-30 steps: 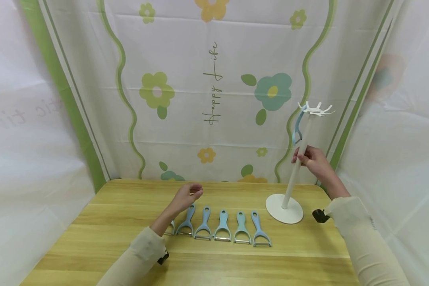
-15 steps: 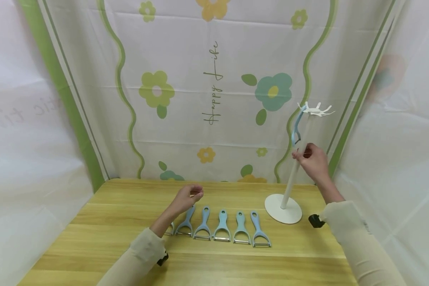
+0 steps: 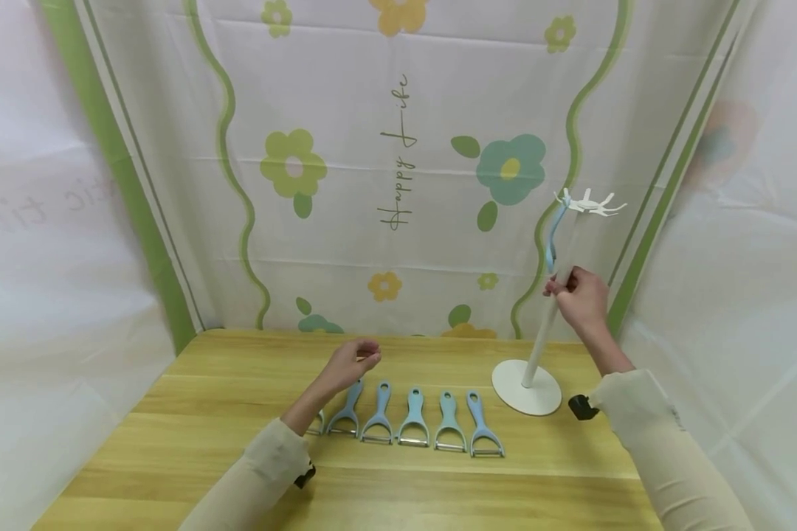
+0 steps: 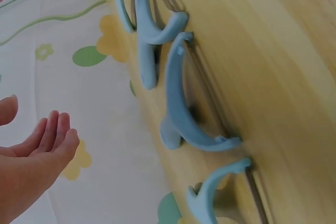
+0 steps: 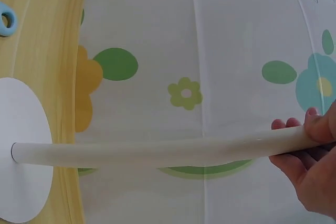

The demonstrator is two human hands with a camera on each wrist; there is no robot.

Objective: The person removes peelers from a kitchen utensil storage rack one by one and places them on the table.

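A white stand (image 3: 508,385) has a round base, a slim pole (image 3: 539,339) and a ring of upturned hooks (image 3: 587,205) on top. My right hand (image 3: 586,299) grips the upper pole; the right wrist view shows the thumb (image 5: 321,128) and fingers around it. From a hook on the stand's left hangs a light blue peeler (image 3: 554,234), seen nearly edge-on, just above that hand. My left hand (image 3: 347,367) hovers over the left end of a row of peelers (image 3: 415,404). Its fingers are loosely bent and hold nothing. The left forearm partly covers the leftmost peeler (image 3: 315,424).
Blue and green-blue Y-shaped peelers lie side by side on the wooden table (image 3: 192,413), handles toward the back. A patterned curtain (image 3: 345,243) rises behind the table's back edge, and pale sheets (image 3: 53,295) hang at both sides.
On the pole, my right hand has shifted its hold slightly. The hanging peeler has turned more edge-on. My left hand and the row of peelers have stayed put.
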